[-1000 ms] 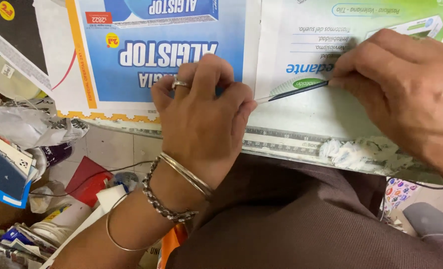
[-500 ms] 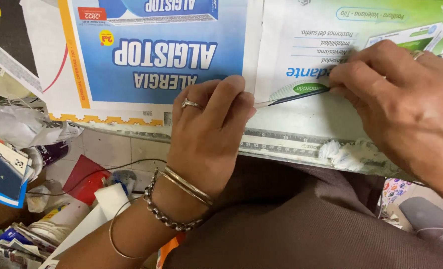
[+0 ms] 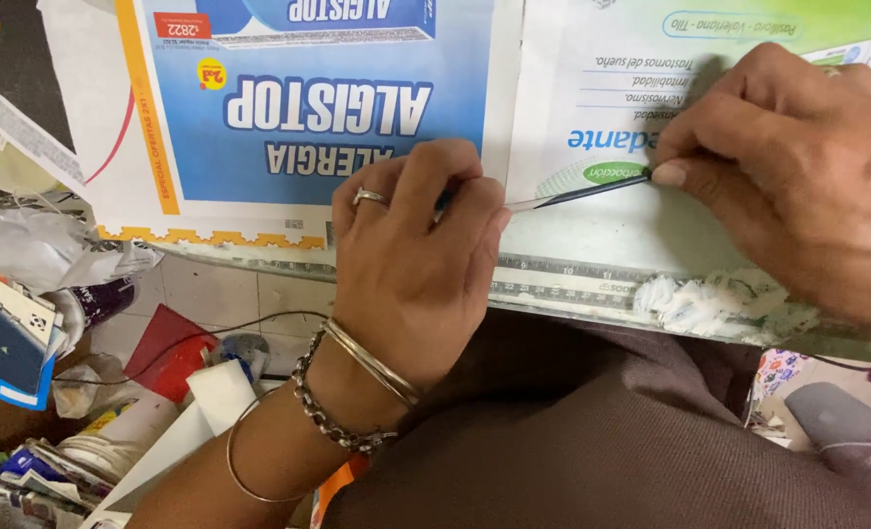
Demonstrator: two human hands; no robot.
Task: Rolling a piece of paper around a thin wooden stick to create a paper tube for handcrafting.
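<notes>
While pinched at both ends, thin rod [image 3: 582, 193] between left hand [image 3: 416, 264] and right hand [image 3: 798, 167].

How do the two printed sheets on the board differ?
The blue sheet has large white letters and an orange side band; the green-and-white sheet is paler with small print. The left hand and right hand hold a thin tool over the green-and-white sheet only. Both lie flat, upside-down.

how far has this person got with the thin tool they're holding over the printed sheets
Done: two printed sheets, a blue one and a green-and-white one, lie flat on the work surface. In hand: the left hand and right hand each pinch one end of a thin dark tool over the green-and-white sheet. Left: the white fluffy clump by the ruler lies untouched.
</notes>
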